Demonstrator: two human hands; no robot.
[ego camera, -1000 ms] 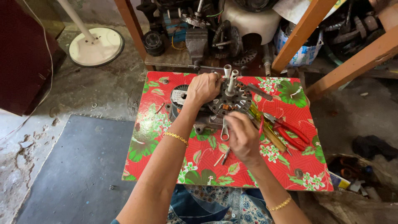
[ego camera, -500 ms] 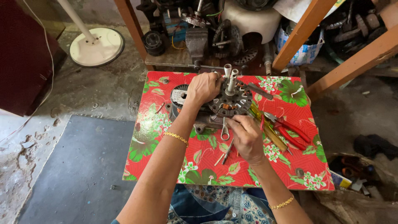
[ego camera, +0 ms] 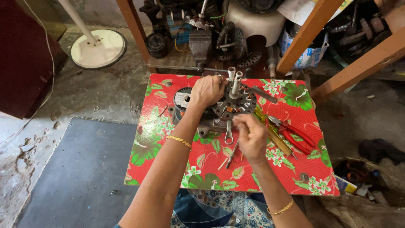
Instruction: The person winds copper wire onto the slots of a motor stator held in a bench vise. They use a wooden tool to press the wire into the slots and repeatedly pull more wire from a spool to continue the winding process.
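**Two hands at a motor stator on a flowered tabletop**

The red tabletop [ego camera: 168, 147], covered in a green-and-white flower print, fills the middle of the view; its near edge is partly cut off by the person's arms and lap. Behind it a low wooden shelf [ego camera: 177, 61] carries a heap of dark metal parts, too jumbled to tell apart. A white round fan base [ego camera: 99, 50] stands on the concrete floor to the left, its pole cut off by the top edge.

At the far middle of the tabletop sits the round motor stator [ego camera: 236, 103], with two pale tubes [ego camera: 233, 78] standing upright from its centre. The left hand [ego camera: 206, 90] is curled over the stator's left rim, gripping it; the part beneath the palm is hidden. The right hand [ego camera: 252, 135] is closed with fingers pinched together just below the stator; whatever it pinches is too small to make out. A ring spanner [ego camera: 228, 133] lies just left of that hand, touching the stator's near side. Red-handled pliers [ego camera: 293, 135] and a yellow-handled screwdriver [ego camera: 274, 133] lie to the right, partly overlapping.
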